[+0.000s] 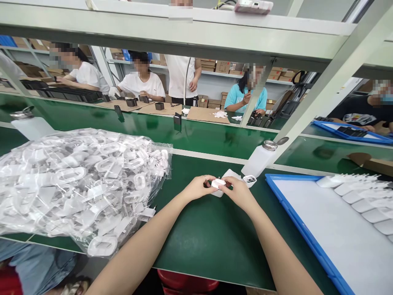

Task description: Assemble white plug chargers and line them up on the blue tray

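Note:
Between my two hands is a small white charger housing (217, 182), held above the green bench. The fingers of my left hand (199, 188) pinch it from the left. My right hand (238, 190) grips the same housing from the right with thumb and fingers. My fingers hide part of its shape. Just behind my right hand lies another white housing (250, 180), with dark parts showing in its open end. A pale white piece (231, 173) lies partly hidden behind my fingers.
A large clear bag of white plastic housings (76, 184) covers the bench's left side. At right stands a blue-rimmed tray (294, 217) with a row of white chargers (365, 196). White bottles with metal caps (258, 159) (32, 127) stand behind. Several people work across the line.

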`<action>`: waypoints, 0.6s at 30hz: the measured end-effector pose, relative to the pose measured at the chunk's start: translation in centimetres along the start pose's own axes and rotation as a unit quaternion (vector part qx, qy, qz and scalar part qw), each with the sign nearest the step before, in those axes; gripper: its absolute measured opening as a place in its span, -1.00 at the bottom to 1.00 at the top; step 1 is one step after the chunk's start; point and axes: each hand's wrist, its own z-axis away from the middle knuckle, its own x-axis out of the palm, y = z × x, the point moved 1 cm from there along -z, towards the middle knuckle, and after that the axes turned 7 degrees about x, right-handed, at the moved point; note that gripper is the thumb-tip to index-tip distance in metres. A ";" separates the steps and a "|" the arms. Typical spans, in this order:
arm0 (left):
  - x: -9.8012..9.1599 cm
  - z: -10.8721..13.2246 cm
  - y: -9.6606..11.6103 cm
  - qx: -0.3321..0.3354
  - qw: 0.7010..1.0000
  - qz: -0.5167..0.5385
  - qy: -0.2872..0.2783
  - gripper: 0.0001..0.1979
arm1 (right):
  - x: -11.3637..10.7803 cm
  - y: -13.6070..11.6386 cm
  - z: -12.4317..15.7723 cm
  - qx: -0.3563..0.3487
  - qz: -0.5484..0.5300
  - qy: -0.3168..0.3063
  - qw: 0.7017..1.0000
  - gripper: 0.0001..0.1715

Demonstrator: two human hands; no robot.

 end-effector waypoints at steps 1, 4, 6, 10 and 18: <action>0.0 0.0 0.0 -0.001 1.000 -0.003 0.000 -0.66 | -0.1 0.0 0.0 0.002 0.001 -0.008 1.000 -0.77; -0.1 0.0 0.1 -0.005 1.000 -0.011 -0.004 -0.66 | -0.2 0.0 0.1 0.001 0.010 -0.026 1.000 -0.78; -0.1 0.1 0.2 -0.012 1.000 -0.012 -0.006 -0.64 | -0.3 -0.1 0.1 -0.002 0.023 -0.024 0.999 -0.80; -0.3 0.1 0.4 -0.031 0.999 0.009 -0.007 -0.60 | -0.1 -0.2 0.1 -0.001 0.056 -0.009 0.998 -0.81; -1.6 -2.1 3.1 -0.081 0.973 -0.188 -0.103 -0.77 | -0.6 -1.1 -0.3 0.037 0.115 -0.048 0.991 -0.84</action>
